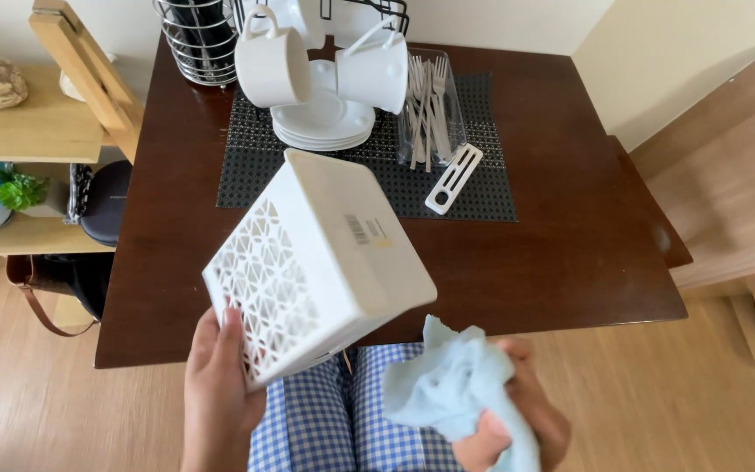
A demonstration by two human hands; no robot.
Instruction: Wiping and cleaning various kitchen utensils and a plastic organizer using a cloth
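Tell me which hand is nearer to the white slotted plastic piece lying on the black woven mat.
Right. The right hand, clutching a light blue cloth, sits below the white slotted piece; the left hand, holding the white lattice basket, lies farther down-left.

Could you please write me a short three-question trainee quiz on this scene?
1. True or false: the left hand holds the basket with its base turned up.
2. What does the right hand grip? A) a fork B) the cloth C) a cup
3. Fill in: the forks stand in a clear ____ on the mat.

Key: 1 true; 2 B; 3 holder.
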